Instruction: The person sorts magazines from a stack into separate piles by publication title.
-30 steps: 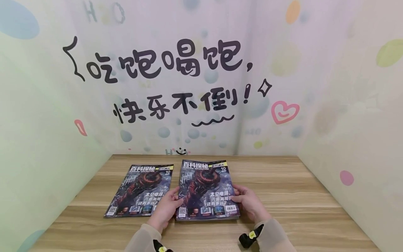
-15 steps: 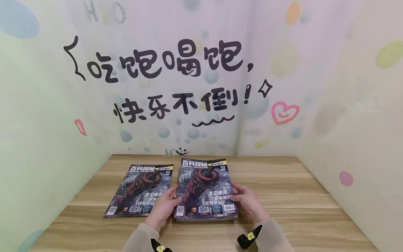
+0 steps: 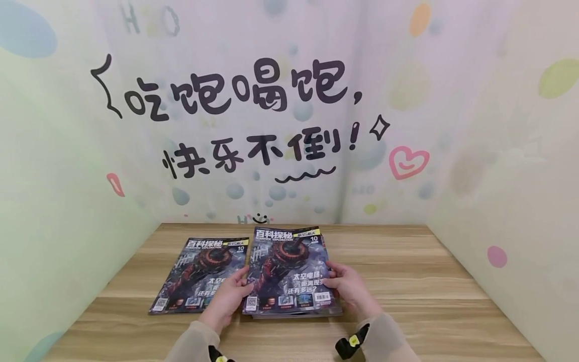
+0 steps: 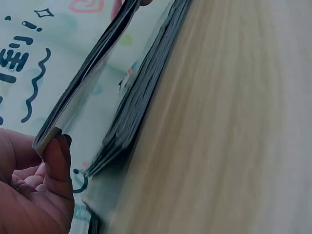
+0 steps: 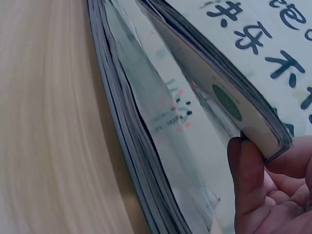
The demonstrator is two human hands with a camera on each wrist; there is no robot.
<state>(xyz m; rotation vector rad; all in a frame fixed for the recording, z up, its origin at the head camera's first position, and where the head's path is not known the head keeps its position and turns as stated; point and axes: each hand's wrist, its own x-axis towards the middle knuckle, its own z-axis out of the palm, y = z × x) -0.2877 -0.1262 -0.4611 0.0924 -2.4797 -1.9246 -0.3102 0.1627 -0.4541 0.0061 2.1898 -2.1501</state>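
Note:
A dark magazine (image 3: 286, 269) with a red ringed machine on its cover is held level between both hands in the head view. My left hand (image 3: 226, 297) pinches its left edge and my right hand (image 3: 352, 290) pinches its right edge, thumbs over the cover. Both wrist views show it lifted off a stack of magazines (image 4: 141, 92), with a gap between. From above, the held magazine hides most of that stack; only a strip shows at the right and front. Another magazine (image 3: 199, 271) with the same cover lies to the left, partly behind my left hand.
The wooden table (image 3: 407, 281) meets a printed cloth wall (image 3: 289, 196) at the back, with black lettering and a heart. Pale walls close in the left and right sides. A black strap with a small device (image 3: 350, 343) sits on the right wrist.
Both hands have lifted the top magazine and moved it slightly left. The stack beneath now shows at its right and front edges. The magazine on the left has stayed in place.

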